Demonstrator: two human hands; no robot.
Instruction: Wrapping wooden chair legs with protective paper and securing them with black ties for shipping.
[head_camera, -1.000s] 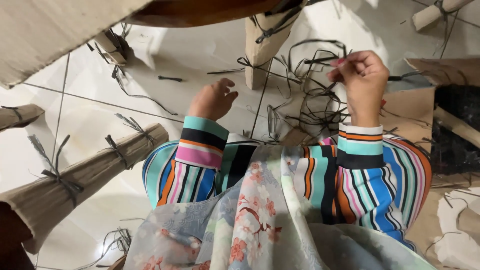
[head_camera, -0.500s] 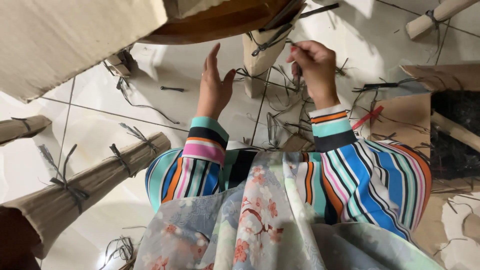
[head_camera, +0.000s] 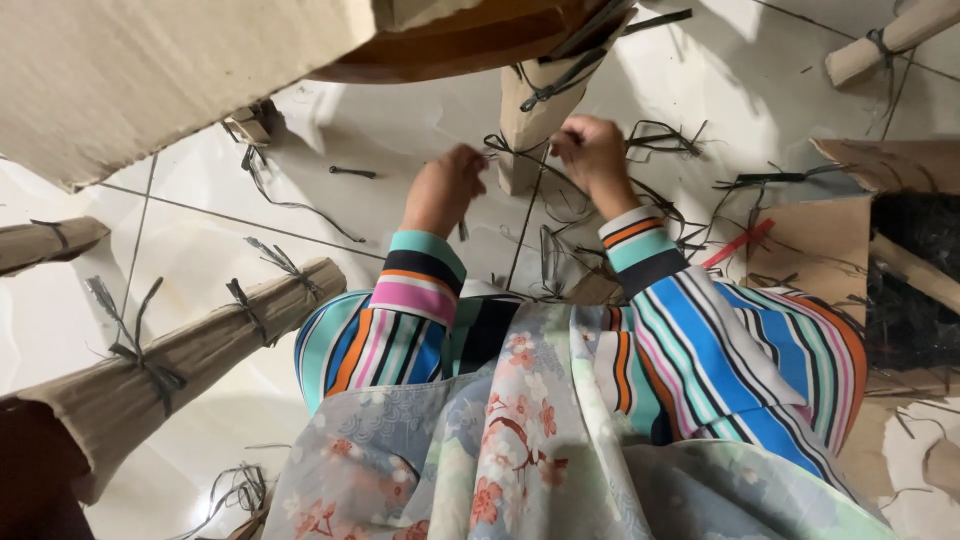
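Observation:
My left hand (head_camera: 445, 188) and my right hand (head_camera: 592, 152) are both raised to a cardboard-wrapped leg (head_camera: 530, 115) that hangs down from a brown piece above. A thin black strap (head_camera: 505, 148) runs round the lower end of that leg, between my hands. My right hand's fingers are closed on one end of it. My left hand's fingers are curled at the other end, and the grip itself is hidden behind the hand. Both arms wear striped sleeves, and a floral cloth (head_camera: 500, 450) lies over my lap.
A large cardboard sheet (head_camera: 150, 70) fills the upper left. Another wrapped leg (head_camera: 190, 350) tied with black straps lies at the left, one more (head_camera: 890, 40) at top right. Loose black straps (head_camera: 660, 140), a red stick (head_camera: 738, 243) and cardboard pieces (head_camera: 810, 245) litter the white tiled floor.
My right hand moved left and up from the strap pile to the hanging leg. My left hand rose, opened flat, then closed in at the leg beside it.

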